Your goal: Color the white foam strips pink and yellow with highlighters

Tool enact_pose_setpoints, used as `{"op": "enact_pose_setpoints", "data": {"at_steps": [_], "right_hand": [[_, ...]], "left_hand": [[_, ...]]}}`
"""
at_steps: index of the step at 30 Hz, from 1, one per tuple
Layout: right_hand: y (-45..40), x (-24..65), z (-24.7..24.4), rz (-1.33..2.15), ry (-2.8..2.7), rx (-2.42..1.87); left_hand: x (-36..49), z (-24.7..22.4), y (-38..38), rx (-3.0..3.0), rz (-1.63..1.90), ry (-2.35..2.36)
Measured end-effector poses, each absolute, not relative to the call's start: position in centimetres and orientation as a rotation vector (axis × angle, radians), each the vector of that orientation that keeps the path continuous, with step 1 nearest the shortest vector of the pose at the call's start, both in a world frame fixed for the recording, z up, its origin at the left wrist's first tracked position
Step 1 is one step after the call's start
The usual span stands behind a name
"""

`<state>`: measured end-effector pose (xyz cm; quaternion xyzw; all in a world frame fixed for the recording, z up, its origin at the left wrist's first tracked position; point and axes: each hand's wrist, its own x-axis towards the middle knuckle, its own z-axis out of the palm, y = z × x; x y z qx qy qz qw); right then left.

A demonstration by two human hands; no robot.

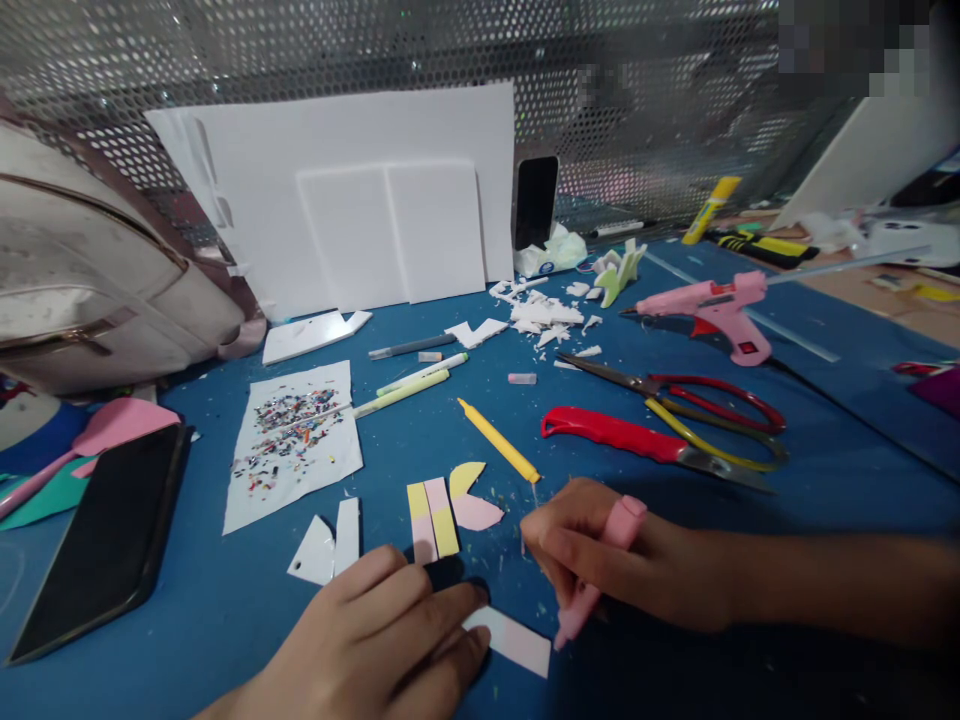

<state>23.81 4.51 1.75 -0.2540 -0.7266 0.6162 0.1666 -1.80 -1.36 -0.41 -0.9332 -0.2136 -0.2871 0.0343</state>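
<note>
My right hand is closed around a pink marker, whose tip points down beside the right end of a small white strip. Part of the strip has a pale pink tint. The thumb and fingers of my left hand hold the strip's other end against the blue table. Just beyond lie two strips coloured in yellow and pink blocks, with a yellow petal-shaped piece and a pink one. Near my left hand are white cut pieces. A yellow marker lies ahead.
Red-handled cutter, scissors and a pink glue gun lie at right. A sheet with colourful bits, a dark phone and a pale bag are at left. White scraps and boards are behind.
</note>
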Motion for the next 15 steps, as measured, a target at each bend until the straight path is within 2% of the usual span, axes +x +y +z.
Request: {"op": "enact_pose_setpoints", "data": {"at_steps": [15], "right_hand": [[4.73, 23.92, 1.39, 1.712, -2.15, -0.647]], "left_hand": [[-1.72, -0.39, -1.45, -2.857, -0.928, -0.667]]}}
